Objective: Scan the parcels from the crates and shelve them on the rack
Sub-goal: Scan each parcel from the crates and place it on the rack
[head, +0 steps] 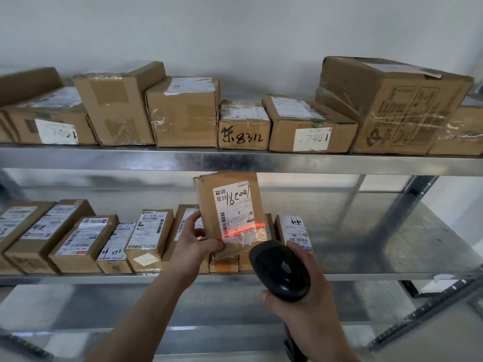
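Note:
My left hand (196, 238) grips a flat brown cardboard parcel (209, 197) by its lower left corner and holds it upright in front of the middle shelf. Its white label faces me, upside down, with handwritten digits. My right hand (303, 307) holds a black handheld scanner (279, 269) just below and right of the parcel. A red scan line falls across the label's lower part. The metal rack (235, 160) fills the view.
Several taped cardboard boxes line the top shelf (183, 116). A row of smaller labelled parcels (86, 239) stands on the middle shelf's left half; one small parcel (292, 229) sits right of the held one. The middle shelf's right part (392, 244) is bare metal.

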{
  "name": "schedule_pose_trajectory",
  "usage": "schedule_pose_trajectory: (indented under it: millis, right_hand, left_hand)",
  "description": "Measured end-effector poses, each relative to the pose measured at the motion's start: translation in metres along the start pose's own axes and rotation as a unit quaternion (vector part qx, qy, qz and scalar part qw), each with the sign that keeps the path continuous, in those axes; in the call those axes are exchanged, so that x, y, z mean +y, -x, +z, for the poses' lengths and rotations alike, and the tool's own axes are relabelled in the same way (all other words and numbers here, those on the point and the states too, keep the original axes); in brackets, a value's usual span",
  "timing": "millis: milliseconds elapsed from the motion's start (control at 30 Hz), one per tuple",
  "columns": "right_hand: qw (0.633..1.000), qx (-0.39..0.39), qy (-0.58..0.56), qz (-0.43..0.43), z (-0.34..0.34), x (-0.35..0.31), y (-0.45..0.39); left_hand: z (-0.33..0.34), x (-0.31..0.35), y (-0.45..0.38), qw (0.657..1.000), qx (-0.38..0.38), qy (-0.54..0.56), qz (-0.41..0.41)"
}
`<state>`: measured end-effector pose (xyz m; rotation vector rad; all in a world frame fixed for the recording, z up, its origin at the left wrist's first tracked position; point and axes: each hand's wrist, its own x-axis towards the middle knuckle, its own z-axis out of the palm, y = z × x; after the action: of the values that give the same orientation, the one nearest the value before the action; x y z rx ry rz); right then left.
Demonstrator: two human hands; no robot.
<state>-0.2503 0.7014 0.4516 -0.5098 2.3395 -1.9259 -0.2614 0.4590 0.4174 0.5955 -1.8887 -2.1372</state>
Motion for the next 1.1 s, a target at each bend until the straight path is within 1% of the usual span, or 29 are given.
schedule_pose_trajectory:
  millis: [133,333,500,567,700,900,1100]
  right_hand:
    - [1.0,-0.015,-0.023,0.014,0.0,-0.001,-0.007]
    - [0.994,-0.091,-0.04,0.046,-0.019,0.004,-0.019]
    - [0.986,-0.156,-0.043,0.046,-0.042,0.018,-0.032]
    - [0.982,-0.181,-0.047,0.031,-0.05,0.019,-0.036]
    - [0.98,-0.191,-0.054,-0.002,-0.068,0.02,-0.039]
    - [0.98,-0.195,-0.046,-0.023,-0.088,0.034,-0.039]
    - [0.974,-0.221,-0.042,-0.018,-0.109,0.038,-0.042]
  left_hand:
    - [-0.001,0.001,-0.001,1.0,0.018,0.006,0.003]
    - [0.007,0.003,0.007,0.999,0.046,0.028,-0.001]
    - [0.023,0.005,0.015,0.997,0.066,0.041,0.012]
    - [0.032,0.007,0.02,0.996,0.073,0.045,0.013]
    - [0.052,0.007,0.031,0.995,0.091,0.043,0.009]
    - [0.07,-0.002,0.04,0.99,0.127,0.054,-0.006]
    - [0.091,-0.003,0.049,0.987,0.146,0.065,0.002]
